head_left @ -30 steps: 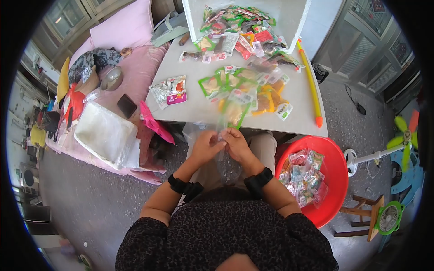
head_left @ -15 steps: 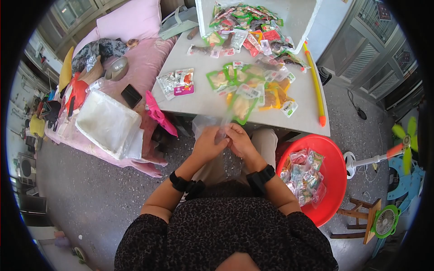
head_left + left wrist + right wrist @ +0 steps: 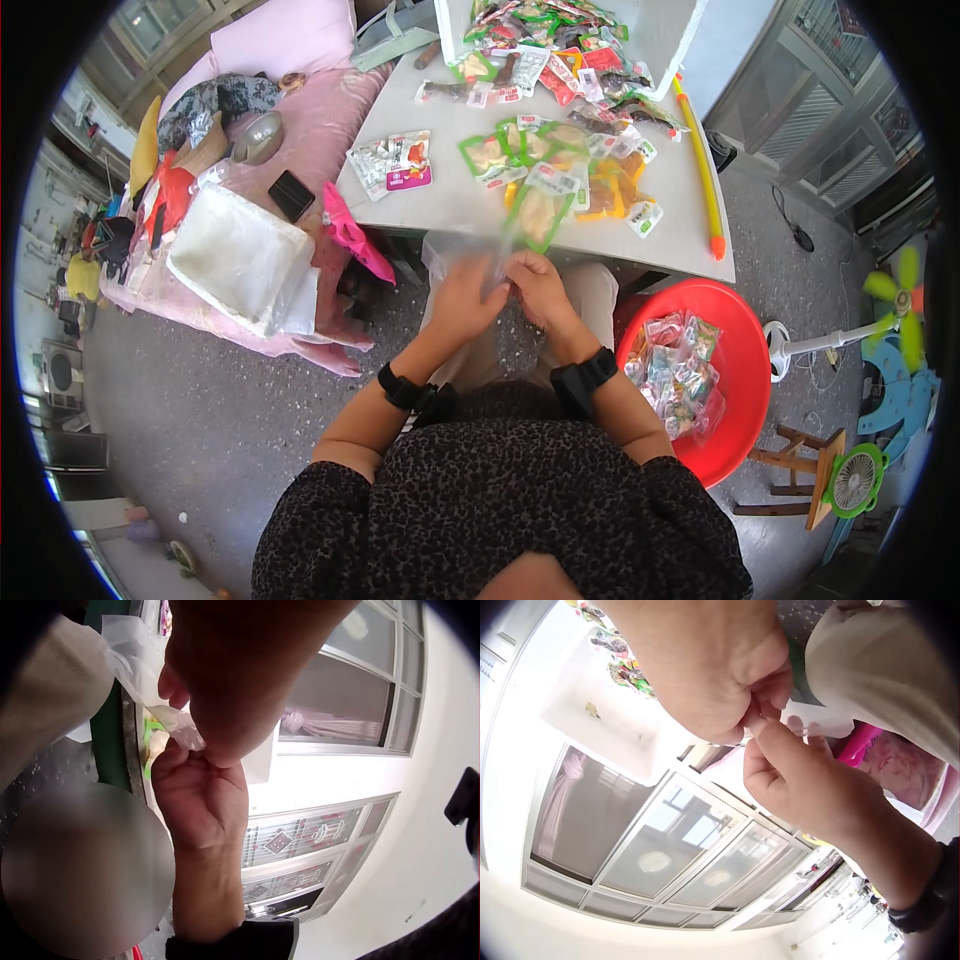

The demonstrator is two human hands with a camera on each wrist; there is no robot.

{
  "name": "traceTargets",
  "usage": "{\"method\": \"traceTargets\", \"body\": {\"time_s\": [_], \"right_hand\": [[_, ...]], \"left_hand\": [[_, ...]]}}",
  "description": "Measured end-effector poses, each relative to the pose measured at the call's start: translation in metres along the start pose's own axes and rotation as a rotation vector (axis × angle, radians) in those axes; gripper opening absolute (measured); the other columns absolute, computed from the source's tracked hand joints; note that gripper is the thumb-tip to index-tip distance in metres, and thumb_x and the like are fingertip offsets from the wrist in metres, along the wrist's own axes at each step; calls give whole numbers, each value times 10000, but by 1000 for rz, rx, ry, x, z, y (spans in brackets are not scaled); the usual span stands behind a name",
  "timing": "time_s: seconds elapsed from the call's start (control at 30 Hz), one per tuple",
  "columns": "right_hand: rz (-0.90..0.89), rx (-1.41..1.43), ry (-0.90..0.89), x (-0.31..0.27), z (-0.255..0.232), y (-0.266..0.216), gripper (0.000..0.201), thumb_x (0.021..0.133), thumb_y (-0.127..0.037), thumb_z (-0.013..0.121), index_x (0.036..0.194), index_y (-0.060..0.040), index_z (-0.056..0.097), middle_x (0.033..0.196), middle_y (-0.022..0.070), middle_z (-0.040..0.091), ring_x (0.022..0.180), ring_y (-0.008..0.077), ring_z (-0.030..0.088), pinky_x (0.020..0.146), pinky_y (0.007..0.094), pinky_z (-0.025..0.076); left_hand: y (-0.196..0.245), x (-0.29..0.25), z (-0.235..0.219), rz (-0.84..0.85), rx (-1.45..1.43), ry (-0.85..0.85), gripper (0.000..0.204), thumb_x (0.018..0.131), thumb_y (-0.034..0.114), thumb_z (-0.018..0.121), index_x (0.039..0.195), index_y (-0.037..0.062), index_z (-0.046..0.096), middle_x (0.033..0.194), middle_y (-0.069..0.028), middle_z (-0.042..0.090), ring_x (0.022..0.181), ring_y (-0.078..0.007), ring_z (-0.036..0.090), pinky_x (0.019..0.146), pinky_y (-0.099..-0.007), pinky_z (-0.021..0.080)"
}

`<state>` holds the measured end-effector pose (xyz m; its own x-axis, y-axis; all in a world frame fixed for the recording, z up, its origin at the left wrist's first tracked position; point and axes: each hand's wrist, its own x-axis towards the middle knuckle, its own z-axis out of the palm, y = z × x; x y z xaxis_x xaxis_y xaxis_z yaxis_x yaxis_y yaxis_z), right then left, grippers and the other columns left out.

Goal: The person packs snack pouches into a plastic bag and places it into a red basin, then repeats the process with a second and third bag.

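Observation:
My left hand [image 3: 467,302] and right hand [image 3: 542,292] meet over my lap, just off the table's front edge. Between their fingertips they pinch the gathered top of a clear plastic bag [image 3: 180,724]. The bag's loose film [image 3: 440,248] spreads past the left hand towards the table. In the left wrist view the right hand [image 3: 199,796] has its fingers curled in at the plastic. From the right wrist camera, the left hand [image 3: 802,769] shows its thumb and fingers closed against the right hand's fingertips. A green-edged food packet [image 3: 540,215] lies just beyond the hands.
Green and yellow packets [image 3: 612,190] lie on the white table [image 3: 450,205], two foil pouches [image 3: 408,158] to their left. A foam box [image 3: 680,50] full of packets stands behind. A red basin [image 3: 735,400] with bagged packets sits on the floor. A yellow stick [image 3: 700,165] runs along the right edge.
The head view has shifted a little. Both hands stay together on the plastic bag, with small finger movements, and the bag's film shows more spread out on the left.

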<state>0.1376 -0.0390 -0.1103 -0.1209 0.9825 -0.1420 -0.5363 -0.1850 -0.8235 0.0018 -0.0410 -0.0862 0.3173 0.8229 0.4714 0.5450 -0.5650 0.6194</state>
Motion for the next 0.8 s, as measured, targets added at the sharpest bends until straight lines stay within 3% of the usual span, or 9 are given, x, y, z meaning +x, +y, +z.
{"method": "traceTargets", "body": {"time_s": [0.07,0.17,0.33,0.47,0.57,0.67,0.8], "right_hand": [[-24,-52,-9,-1,1,0,68,805,-90,489,781,-35,519,696,13,524,606,71,479,534,197,392],[-35,-98,-33,-1,4,3,68,803,-91,488,778,-33,512,702,13,520,613,70,475,545,194,393],[2,-94,-79,1,1,6,80,810,-114,480,793,-41,508,722,12,523,642,71,478,562,199,396],[57,-163,16,-4,12,-2,96,811,-144,486,793,-52,508,716,9,522,649,68,478,557,197,393],[61,-190,53,-4,16,-3,95,802,-152,499,790,-57,507,708,7,518,632,62,475,533,190,386],[24,-217,16,0,11,4,82,790,-140,510,783,-59,506,690,6,514,607,57,468,508,185,378],[58,-197,26,3,7,4,57,778,-110,511,767,-55,502,659,10,503,581,59,460,495,184,374]], "left_hand": [[4,4,-6,78,47,-11,287,663,136,589,895,10,478,784,-130,489,694,-243,498,580,-321,412],[-1,-1,-2,-65,-36,-119,235,662,121,579,838,11,467,751,-122,481,654,-256,494,550,-327,407],[-3,-2,0,-95,-49,-65,146,690,109,536,783,11,479,704,-132,486,630,-270,497,548,-341,401],[0,2,-3,-93,-126,-39,104,722,109,487,739,7,486,682,-142,493,623,-273,498,549,-344,395],[-10,-1,3,-185,-183,-64,107,734,107,465,727,2,486,685,-154,496,622,-284,498,553,-344,391],[-8,0,3,-157,-175,-66,101,744,96,455,715,4,486,663,-118,501,608,-236,503,549,-321,393],[-22,-5,15,-477,-545,24,93,757,91,446,727,9,480,638,-55,481,608,-152,492,546,-292,398]]}}
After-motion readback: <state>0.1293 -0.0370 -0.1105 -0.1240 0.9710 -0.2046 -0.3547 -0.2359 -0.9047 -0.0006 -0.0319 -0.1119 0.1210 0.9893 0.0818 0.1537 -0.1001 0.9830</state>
